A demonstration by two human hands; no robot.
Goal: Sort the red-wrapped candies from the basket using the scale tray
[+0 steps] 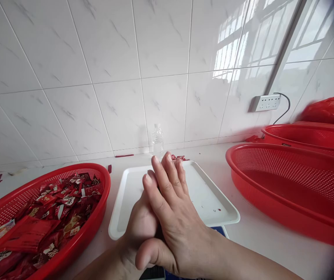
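Note:
Over the near part of a white tray (213, 217), my two hands are pressed together. My right hand (175, 206) lies across the front with its fingers stretched out and its thumb apart; I see nothing held in it. Behind it, my left hand (143, 221) is largely covered. A bit of one of its fingers shows, pointing up, and the space between the palms is hidden. The tray holds a few small dark crumbs (219, 210). Under its near edge shows part of a dark blue object (221, 230).
At left stands a red perforated basket (104, 190) filled with small red wrapped packets (67, 200). Another red basket (251, 198) is at right, with one more (306, 130) behind it. A clear plastic bottle (158, 140) stands by the tiled wall, below a power strip (267, 103).

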